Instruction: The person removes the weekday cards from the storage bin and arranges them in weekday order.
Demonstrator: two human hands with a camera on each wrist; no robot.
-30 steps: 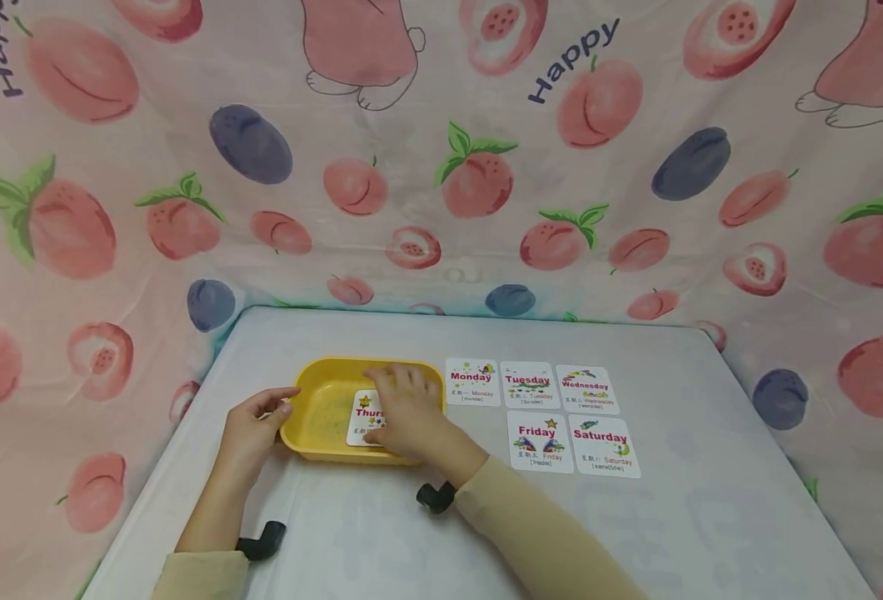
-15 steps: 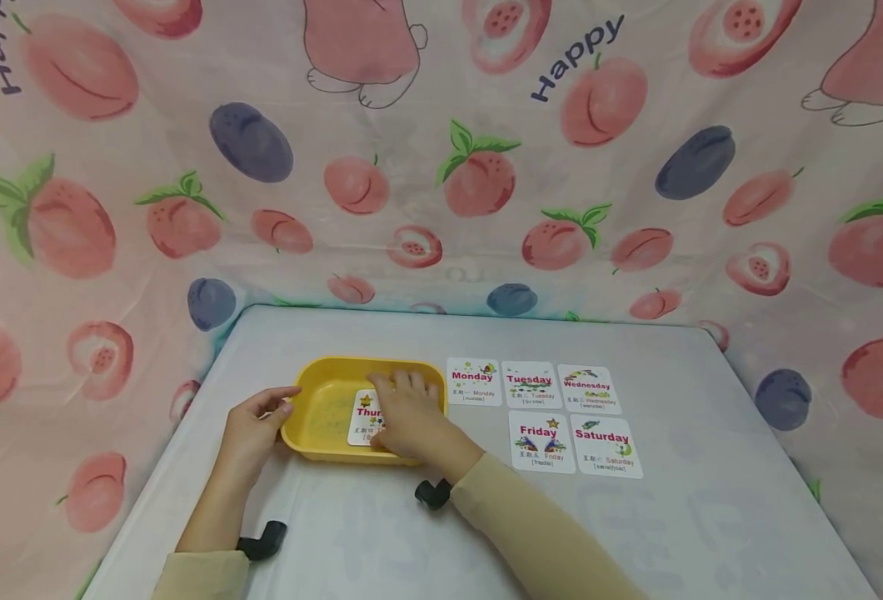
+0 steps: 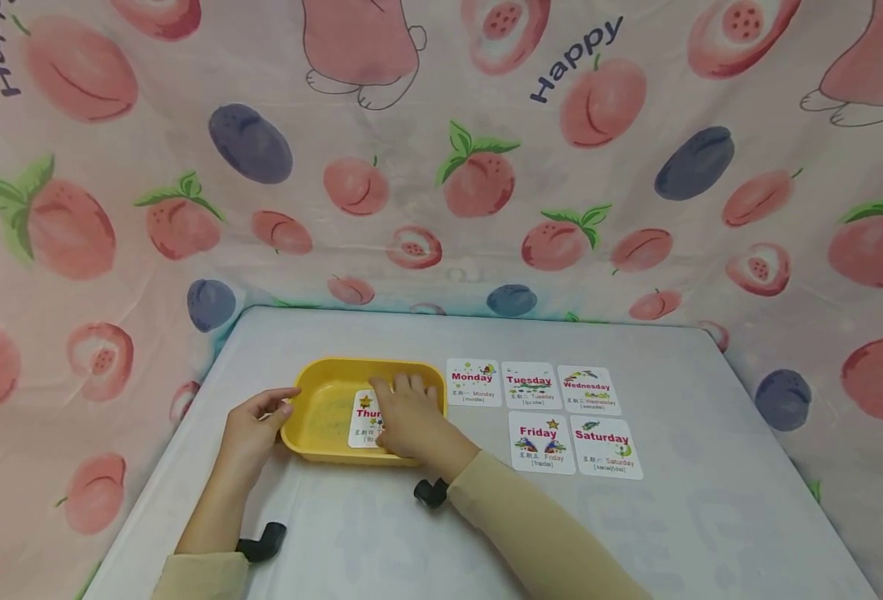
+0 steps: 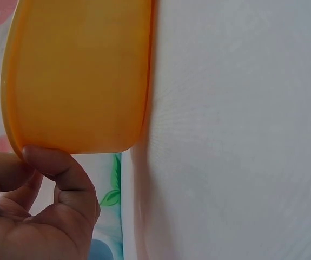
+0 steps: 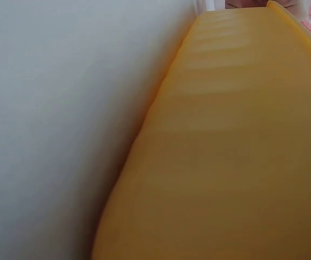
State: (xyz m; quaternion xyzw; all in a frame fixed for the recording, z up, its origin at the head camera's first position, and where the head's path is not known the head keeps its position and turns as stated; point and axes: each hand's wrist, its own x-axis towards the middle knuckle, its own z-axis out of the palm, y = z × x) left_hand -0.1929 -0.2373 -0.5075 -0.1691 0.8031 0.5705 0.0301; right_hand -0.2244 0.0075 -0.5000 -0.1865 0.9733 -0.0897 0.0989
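A yellow plastic tray (image 3: 308, 450) stands on the white table, left of the middle in the head view. My left hand (image 3: 250, 429) pinches its left end; in the left wrist view the thumb (image 4: 63, 168) presses against the tray's rim. Inside the tray lies a white "Thursday" card (image 3: 362, 421), its right part hidden under my right hand (image 3: 415, 417). That hand reaches down into the tray with its thumb near the card's front edge and the other fingers toward the far side. I cannot tell whether it grips the card. The right wrist view is filled mostly by the tray's outer wall (image 5: 220, 135).
Right of the tray lie two rows of day cards. The back row has Monday (image 3: 473, 383), Tuesday (image 3: 531, 387) and Wednesday (image 3: 588, 391); in front are Friday (image 3: 541, 443) and Saturday (image 3: 608, 448). A peach-print cloth (image 3: 411, 158) hangs behind the table (image 3: 711, 500).
My right thumb has shifted slightly to the right over the "Thursday" card. My left hand, the tray and the other cards have stayed in place.
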